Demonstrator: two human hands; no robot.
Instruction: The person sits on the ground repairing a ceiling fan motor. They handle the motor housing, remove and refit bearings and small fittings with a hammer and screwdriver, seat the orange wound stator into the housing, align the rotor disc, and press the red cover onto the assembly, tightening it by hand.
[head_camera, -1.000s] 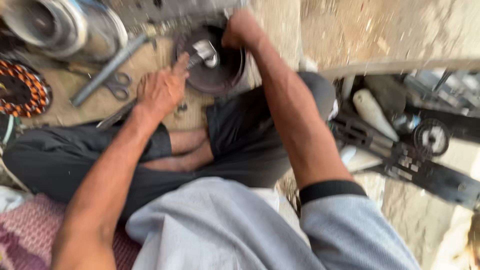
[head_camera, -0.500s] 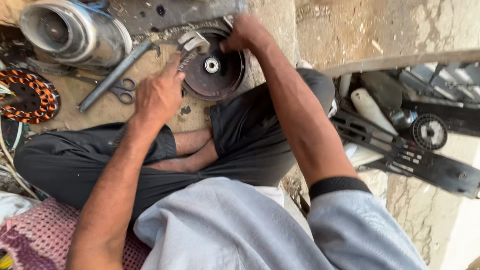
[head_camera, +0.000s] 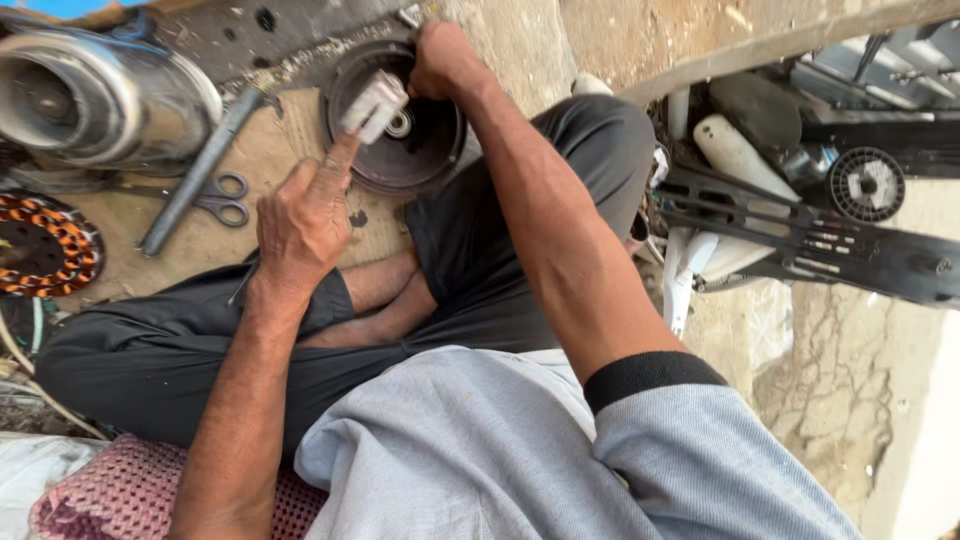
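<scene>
The left hand (head_camera: 305, 215) held a small white block (head_camera: 374, 104) over the dark round housing (head_camera: 400, 120). The right hand (head_camera: 443, 60) gripped the housing's far rim. Scissors (head_camera: 215, 198) lay nearby on the floor

hidden and cut-off parts
the round dark housing (head_camera: 400, 125) is partly covered by the right hand (head_camera: 445, 60) and the blurred pale object (head_camera: 373, 105); the metal drum (head_camera: 90, 95) is cropped at the left edge.

Matt dark metal disc (head_camera: 415, 150), shiny steel housing (head_camera: 95, 100), rough concrete floor (head_camera: 620, 40)
</scene>
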